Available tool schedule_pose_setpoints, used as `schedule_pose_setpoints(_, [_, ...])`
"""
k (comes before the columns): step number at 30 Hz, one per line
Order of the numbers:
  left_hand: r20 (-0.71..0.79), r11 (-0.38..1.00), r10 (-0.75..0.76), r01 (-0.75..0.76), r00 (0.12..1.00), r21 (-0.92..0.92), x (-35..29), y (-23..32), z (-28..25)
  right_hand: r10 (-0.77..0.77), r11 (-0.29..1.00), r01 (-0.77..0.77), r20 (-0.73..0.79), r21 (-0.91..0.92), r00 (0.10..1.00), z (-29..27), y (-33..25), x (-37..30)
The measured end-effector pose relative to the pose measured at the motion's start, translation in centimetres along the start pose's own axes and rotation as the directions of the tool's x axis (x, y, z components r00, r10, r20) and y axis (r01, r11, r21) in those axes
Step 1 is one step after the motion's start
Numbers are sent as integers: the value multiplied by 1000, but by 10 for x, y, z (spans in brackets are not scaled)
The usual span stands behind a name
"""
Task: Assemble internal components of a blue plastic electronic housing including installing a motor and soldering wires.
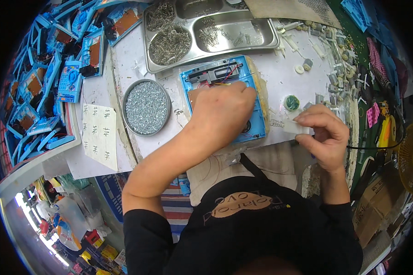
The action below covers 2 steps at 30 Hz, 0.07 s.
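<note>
A blue plastic casing (260, 119) lies open on the table in front of me, with a black part (211, 74), thin wires and a brown board (195, 97) inside. My left hand (225, 107) is bent over the casing with its fingers closed; whatever they grip is hidden beneath them. Past those fingers a thin yellow wire shows. To the right of the casing, my right hand (323, 133) pinches a small whitish plastic piece (294, 128) between thumb and fingers. A thin coil spring (276, 123) shows at that piece's left end.
A round dish of small metal screws (147, 107) stands left of the casing. Behind it is a steel compartment tray (257, 34) with springs. Small motor-like parts (333, 85) lie scattered right, near a green roll (291, 102). Blue casings (36, 101) pile up far left, beside a written paper (99, 137).
</note>
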<state>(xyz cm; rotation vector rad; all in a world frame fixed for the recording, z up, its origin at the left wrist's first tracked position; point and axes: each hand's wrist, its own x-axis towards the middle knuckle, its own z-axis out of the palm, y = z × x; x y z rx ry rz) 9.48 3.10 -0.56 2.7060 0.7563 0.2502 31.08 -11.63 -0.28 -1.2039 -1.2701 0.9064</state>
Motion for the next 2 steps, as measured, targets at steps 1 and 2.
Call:
schedule_pose_setpoints(1, [79,998,18,-22,997,50,6,-1,1,-5,1000,5,-14,-11,1000,-4,0,-1])
schedule_pose_setpoints(2, [158,994,32,-48,987,99,10,-2,2,-12,1000,11,-14,-29,1000,-8,-1,-2])
